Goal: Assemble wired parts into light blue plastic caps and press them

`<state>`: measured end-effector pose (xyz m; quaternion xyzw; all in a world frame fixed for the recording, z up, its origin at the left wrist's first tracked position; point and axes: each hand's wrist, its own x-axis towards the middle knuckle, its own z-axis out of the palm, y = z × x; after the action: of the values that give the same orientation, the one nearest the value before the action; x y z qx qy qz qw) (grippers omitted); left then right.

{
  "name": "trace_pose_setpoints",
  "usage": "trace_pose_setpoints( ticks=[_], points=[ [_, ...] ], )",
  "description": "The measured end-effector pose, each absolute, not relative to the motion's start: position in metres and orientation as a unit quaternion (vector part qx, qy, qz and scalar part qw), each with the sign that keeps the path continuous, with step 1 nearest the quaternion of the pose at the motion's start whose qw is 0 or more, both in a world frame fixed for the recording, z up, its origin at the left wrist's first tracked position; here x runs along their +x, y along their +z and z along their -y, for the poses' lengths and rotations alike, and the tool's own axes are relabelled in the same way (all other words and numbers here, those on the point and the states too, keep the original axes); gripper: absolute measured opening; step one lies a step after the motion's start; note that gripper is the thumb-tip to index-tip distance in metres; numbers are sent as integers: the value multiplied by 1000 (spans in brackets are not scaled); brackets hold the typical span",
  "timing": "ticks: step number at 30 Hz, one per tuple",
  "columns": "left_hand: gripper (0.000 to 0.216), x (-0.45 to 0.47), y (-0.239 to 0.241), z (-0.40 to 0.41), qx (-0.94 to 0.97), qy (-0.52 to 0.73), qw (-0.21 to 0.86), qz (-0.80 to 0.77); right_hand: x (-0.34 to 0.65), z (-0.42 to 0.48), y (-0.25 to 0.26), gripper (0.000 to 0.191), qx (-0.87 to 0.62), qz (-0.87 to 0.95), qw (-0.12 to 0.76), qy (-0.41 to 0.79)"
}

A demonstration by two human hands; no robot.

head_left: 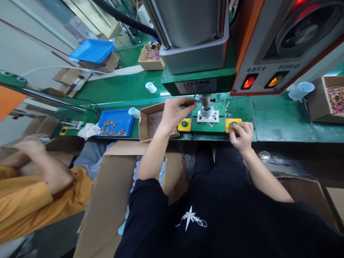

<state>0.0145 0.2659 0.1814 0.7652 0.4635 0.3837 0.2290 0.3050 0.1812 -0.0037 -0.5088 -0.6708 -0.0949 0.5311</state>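
My left hand (176, 111) is pinched, thumb and fingertips together, just left of the press fixture; anything in the pinch is too small to make out. Under the press ram (205, 101) a light blue plastic cup (206, 111) sits on a white fixture plate (208, 119), with the ram down inside it. My right hand (242, 137) is curled closed at the right yellow button box (228, 126), its fingertips at the green button; I see nothing held in it. A second yellow button box (187, 128) lies beneath my left hand.
A cardboard tray (144, 125) and a blue tray (118, 114) of small metal parts stand left. An orange-sided control box (251, 46) overhangs the right. Light blue cups (302, 90) stand about. A large carton (107, 193) is beside me. A co-worker's arm (45, 165) is at far left.
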Motion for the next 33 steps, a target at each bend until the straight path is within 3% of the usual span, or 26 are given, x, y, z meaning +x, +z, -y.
trace_pose_setpoints(
  ticks=[6,16,33],
  points=[
    [19,26,190,-278,764,308,311,-473,305,-182,-8,11,-520,672,519,-94],
    [14,55,193,-302,828,186,229,-477,305,-181,-8,9,-536,673,501,-92],
    [17,54,169,-309,849,222,216,-428,304,-181,-4,8,-568,659,485,-82]
  ],
)
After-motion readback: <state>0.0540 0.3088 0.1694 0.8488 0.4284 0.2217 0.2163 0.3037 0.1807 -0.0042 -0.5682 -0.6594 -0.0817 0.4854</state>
